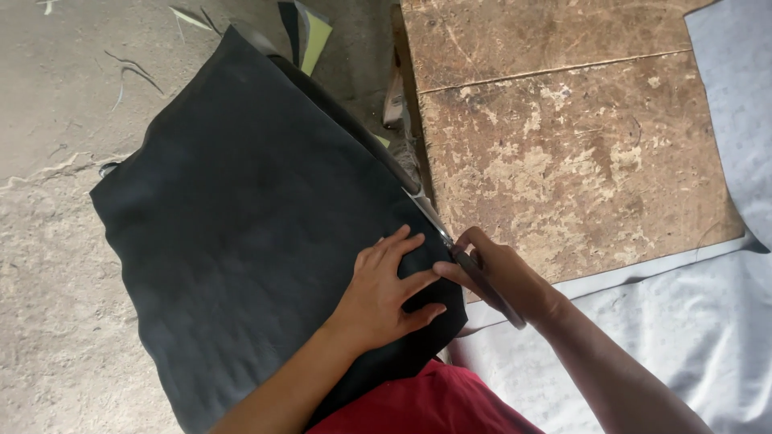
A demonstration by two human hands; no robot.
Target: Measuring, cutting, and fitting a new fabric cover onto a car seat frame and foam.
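From the head camera, I see my left hand [384, 291] spread flat on the large black rubbery sheet [241, 241]. At the sheet's right edge, my right hand [498, 273] grips long metal scissors [450, 241]. If the overhanging sheet sags, I judge the blades could wander toward my left fingertips [414, 239].

scissors [450, 241] handles hidden in right hand [503, 277] grip; black sheet [241, 241] bottom cut off
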